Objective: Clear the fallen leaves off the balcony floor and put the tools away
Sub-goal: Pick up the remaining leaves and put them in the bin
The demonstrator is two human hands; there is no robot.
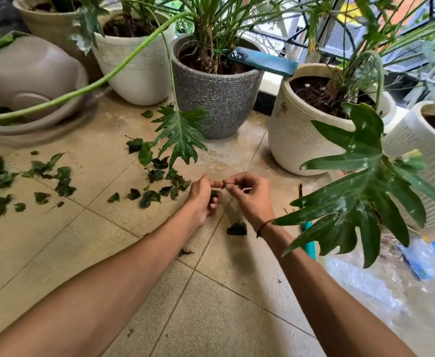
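Below the speckled grey pot point(217, 99), on the tiled balcony floor point(108, 240), a person is crouching with both arms stretched forward, and the clearing job is looking barely begun. The left hand point(203, 195) is curling its lower fingers around what seems to be a dark leaf while its forefinger is sticking out toward the right hand point(247, 194). That hand's grip is pinching something small and thin at the forefinger's tip; what it is cannot be made out.

Fallen leaves point(41, 181) are lying scattered across the tiles to the left of the grey pot and in front of it, some of them under a large split leaf point(180, 132) drooping beside the pot. One more dark leaf point(237, 229) is sitting just below the hands, with a smaller scrap point(185, 252) nearer the camera.

As for tools, a teal handle point(310, 244) is poking out beneath the big leaf point(360, 186) to the right of the grey pot; it is mostly hidden. No gathered pile is showing, so nearly all of the sweeping-up, and the stowing of tools, appears to be remaining.

A phone point(262, 61) is resting on the grey pot's rim, bridging toward the cream pot point(304, 140) to its right.
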